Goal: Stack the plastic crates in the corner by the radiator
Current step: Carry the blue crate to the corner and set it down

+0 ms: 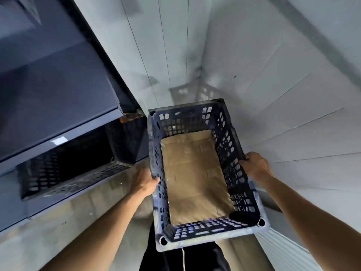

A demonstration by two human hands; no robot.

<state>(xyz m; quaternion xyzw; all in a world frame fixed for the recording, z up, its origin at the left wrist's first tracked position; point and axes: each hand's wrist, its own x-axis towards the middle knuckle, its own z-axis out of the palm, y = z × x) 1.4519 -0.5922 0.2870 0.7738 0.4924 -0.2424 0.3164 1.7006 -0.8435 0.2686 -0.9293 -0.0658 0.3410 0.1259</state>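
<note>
**Crate held in both hands before a white corner**

A dark blue plastic crate (197, 236) occupies the centre of the frame, held clear of the concrete floor (93, 208) with its open top toward the camera. A sheet of brown cardboard (193, 173) lines its bottom. The left hand (145, 182) grips the left long rim, the thumb lying at the rim's top and the fingers wrapped down the outer wall, where they are hidden. The right hand (256, 165) grips the right long rim at a matching point, its fingers curled over the edge with the tips out of sight.

Motion blur along the crate's near wall leaves any marking there unreadable, and pale streaks on the cardboard are too smeared to identify.

At centre left a second crate (70, 173), dark and perforated, sits partly under a dark cabinet (48, 79); its interior is lost in shadow. Beyond the held crate, two white panelled walls (263, 75) meet in a corner at upper centre, and a faint reflection (185, 92) of crate lattice shows on them. A ribbed white surface (283, 251) at lower right is cut off by the frame edge; whether it is the radiator cannot be told.
</note>
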